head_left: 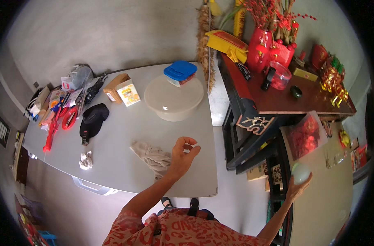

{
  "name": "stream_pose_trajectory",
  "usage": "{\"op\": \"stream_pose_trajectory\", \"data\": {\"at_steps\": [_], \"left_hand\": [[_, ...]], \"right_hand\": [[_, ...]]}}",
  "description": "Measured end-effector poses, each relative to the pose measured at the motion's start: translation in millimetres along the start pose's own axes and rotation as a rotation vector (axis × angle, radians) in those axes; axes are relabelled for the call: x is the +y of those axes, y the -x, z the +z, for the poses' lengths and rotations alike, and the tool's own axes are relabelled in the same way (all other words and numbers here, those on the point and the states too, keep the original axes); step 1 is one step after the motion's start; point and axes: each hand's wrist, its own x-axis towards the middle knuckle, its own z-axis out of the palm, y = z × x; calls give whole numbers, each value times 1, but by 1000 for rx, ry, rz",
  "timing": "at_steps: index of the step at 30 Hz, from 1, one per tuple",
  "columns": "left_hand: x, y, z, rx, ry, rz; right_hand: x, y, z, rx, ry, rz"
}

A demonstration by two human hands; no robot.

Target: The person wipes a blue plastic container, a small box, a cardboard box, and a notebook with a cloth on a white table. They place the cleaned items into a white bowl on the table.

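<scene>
Two hands: left hand [183, 153] fingers curled, empty, over grey cloth [153, 158]; right hand [298, 185] gripping pale ball [300, 172]

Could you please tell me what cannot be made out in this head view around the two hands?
- Left hand: fingers curled over the grey cloth; anything pinched is too small to tell.
- Right hand: the pale round object it holds is blurred near the fisheye rim.
- White bowl: contents hidden by its lid.

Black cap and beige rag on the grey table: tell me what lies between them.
In the head view, only bare table top lies between the black cap and the beige rag; nothing rests on that stretch.
</scene>
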Motion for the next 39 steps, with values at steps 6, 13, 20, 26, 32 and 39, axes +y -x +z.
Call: {"op": "stream_pose_trajectory", "data": {"at_steps": [6,13,20,26,32,39], "left_hand": [[1,5,-36,82,-80,53],[13,20,-84,181,-161,108],[3,29,-139,267,-294,232],[-10,26,-169,170,-304,155],[-6,10,-186,81,-316,142],[-39,-93,-253,427,-320,188]], "right_hand": [[-138,33,7,-239,-598,-123],[-363,-1,57,-494,-1126,-425],[-469,7,102,-526,-1015,-392],[-492,24,126,-603,-768,-432],[-498,31,118,-612,-674,-529],[-484,75,58,-670,-860,-975]]}}
